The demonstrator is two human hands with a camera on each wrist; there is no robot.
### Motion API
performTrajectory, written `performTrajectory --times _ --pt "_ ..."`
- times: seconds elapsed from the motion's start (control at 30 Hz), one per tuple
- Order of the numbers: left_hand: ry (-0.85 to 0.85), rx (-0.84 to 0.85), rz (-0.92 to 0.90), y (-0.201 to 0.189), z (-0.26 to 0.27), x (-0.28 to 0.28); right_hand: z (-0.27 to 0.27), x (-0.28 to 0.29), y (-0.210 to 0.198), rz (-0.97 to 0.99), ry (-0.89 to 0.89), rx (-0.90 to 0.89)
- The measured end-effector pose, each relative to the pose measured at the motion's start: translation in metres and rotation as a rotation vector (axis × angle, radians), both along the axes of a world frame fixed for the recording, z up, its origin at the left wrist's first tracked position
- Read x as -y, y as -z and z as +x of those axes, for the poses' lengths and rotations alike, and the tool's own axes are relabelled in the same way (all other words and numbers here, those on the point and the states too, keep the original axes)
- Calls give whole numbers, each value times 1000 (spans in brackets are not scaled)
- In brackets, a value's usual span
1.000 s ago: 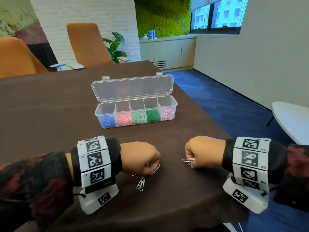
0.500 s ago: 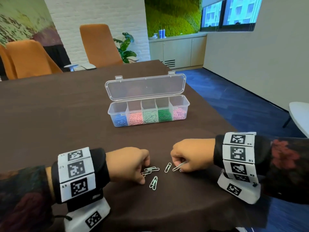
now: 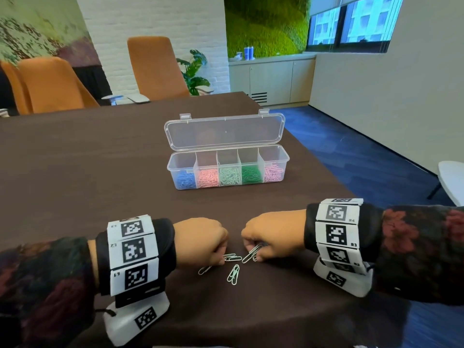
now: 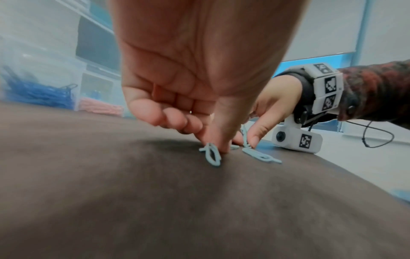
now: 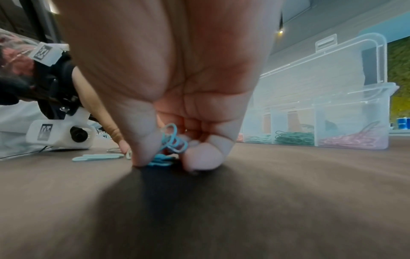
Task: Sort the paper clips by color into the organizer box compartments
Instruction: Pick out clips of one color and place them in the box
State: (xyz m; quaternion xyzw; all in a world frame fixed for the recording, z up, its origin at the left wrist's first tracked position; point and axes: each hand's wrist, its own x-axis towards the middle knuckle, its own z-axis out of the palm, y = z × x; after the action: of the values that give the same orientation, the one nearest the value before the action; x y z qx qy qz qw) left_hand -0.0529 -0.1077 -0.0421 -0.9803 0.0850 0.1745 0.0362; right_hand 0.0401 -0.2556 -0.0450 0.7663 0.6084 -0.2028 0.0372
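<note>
Sorting looks nearly finished, judging by the organizer box (image 3: 227, 167): all five compartments already hold clips, running blue, salmon pink, pale green, dark green and light pink from its left end to its right end, and its lid stands open behind them. What is left is a small cluster of pale mint paper clips (image 3: 233, 273) on the brown table (image 3: 75, 172), well in front of the box toward the person. Left hand (image 3: 200, 241) sits just left of that cluster, fingers curled down with the tips on a clip at the tabletop; whether it has actually pinched it I cannot tell. Right hand (image 3: 272, 236) sits just right of the cluster, thumb and fingers clamped on a small bunch of clips (image 3: 253, 253). My guess is these go into the pale green compartment, the middle one of the box, though the colour match is not certain.

Head view alone shows all five compartments and the whole loose cluster at once. Right wrist view shows what the head view hides: several looped clips (image 5: 172, 142) bunched under the palm between thumb and fingertips. Left wrist view shows the left fingertips (image 4: 213, 138) pressing right beside one clip (image 4: 211, 156), with another lying flat nearer the right hand.
</note>
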Motion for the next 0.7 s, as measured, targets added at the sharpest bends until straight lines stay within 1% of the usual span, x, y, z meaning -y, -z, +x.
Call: performTrajectory --times 0.13,0.23,0.33,0.43,0.53,0.63,0.7 --pt "55 66 61 0 -10 -5 -4 5 1 -8 -22 91" --pt "35 76 48 0 -8 -7 -5 5 3 29 -42 178" --pt "15 81 -28 -2 -5 -4 -4 2 2 54 -28 188" --pt "11 33 -61 -2 -1 4 -2 -1 1 52 -2 155" --pt "23 5 -42 1 4 11 5 -1 -3 56 33 42" --pt "53 3 -14 3 6 13 19 2 -7 15 208 -189" --pt "88 27 6 6 4 13 28 2 -10 31 332 -365"
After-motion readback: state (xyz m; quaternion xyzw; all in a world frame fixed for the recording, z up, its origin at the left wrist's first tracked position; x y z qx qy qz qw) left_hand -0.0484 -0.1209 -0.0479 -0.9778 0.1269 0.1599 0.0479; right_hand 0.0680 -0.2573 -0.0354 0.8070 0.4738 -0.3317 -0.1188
